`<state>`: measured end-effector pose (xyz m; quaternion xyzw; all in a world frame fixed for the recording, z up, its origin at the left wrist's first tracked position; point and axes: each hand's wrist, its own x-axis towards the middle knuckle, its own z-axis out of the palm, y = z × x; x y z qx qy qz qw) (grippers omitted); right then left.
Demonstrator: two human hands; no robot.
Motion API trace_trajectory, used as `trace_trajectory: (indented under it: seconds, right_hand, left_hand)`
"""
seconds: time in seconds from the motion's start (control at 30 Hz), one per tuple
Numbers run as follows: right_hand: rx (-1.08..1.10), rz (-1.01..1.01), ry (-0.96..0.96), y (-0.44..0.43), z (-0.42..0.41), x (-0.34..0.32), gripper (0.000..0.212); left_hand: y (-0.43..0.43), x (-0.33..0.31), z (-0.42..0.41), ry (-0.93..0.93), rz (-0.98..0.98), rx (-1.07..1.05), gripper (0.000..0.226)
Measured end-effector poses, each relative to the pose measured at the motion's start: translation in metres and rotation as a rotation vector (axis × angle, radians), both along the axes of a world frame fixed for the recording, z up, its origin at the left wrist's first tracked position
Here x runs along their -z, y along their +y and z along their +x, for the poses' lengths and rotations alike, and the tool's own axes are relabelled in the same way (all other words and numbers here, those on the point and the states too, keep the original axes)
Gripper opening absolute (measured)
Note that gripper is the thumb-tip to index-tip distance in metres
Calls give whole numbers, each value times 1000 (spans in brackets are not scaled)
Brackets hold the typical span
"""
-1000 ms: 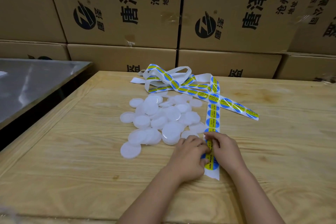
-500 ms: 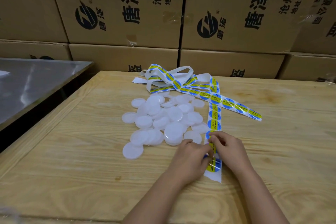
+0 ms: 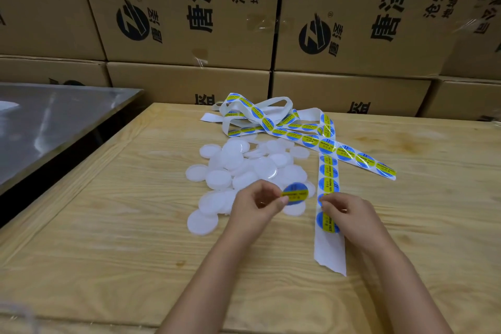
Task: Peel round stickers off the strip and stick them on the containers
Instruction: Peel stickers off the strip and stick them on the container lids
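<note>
One sticker in hand: round sticker (image 3: pixel 295 193), blue with a yellow band across its middle carrying small dark print, too small to read; held just above the near edge of the container pile.
Left hand (image 3: pixel 257 206): grip pinched on the sticker's left rim between thumb and forefinger, remaining fingers curled.
Right hand (image 3: pixel 349 215): fingertips pressed down on the strip at 3 o'clock from the sticker; fingers drawn together, nothing lifted.
Strip (image 3: pixel 328 241): white backing running from 6 o'clock up to 12 o'clock, its near end bare, blue-and-yellow stickers in a row further up; it joins a tangled heap at 12 o'clock, with one branch trailing off toward 2 o'clock.
Legible print on strip: "II" on some yellow bands; other wording unclear.
Containers (image 3: pixel 244 168): pile of shallow round translucent white pieces, overlapping, at 10 to 12 o'clock from the left hand; none visibly labelled.
Bench (image 3: pixel 108 238): pale wood with raised border.
Cartons (image 3: pixel 189 13): stacked brown cardboard behind, black logo and Chinese characters "唐泽".
Metal surface (image 3: pixel 54 122): at 9 o'clock, apart from bench.
</note>
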<state>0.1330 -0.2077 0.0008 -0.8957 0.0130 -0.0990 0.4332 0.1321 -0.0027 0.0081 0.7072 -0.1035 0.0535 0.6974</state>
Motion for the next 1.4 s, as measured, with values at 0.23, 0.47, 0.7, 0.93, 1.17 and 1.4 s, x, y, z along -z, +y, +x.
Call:
trace_trajectory:
  seconds: [0.23, 0.47, 0.7, 0.93, 1.17, 1.4]
  right_hand:
    - [-150, 408, -100, 48, 5, -28, 7]
    - [-83, 578, -12, 64, 13, -11, 5]
    - [14, 638, -75, 59, 19, -1, 8]
    - [113, 220, -137, 57, 19, 21, 46]
    - [73, -148, -92, 63, 25, 32, 92]
    - [-92, 49, -150, 54, 19, 28, 93]
  left_hand:
    - [17, -4, 10, 62, -220, -97, 9]
    - [17, -1, 14, 76, -173, -85, 13]
    - [12, 6, 18, 70, -86, -138, 23]
    - [8, 17, 16, -30, 159, -265, 30]
    - [9, 21, 14, -41, 204, -273, 29]
    - [8, 22, 14, -30, 196, -260, 26]
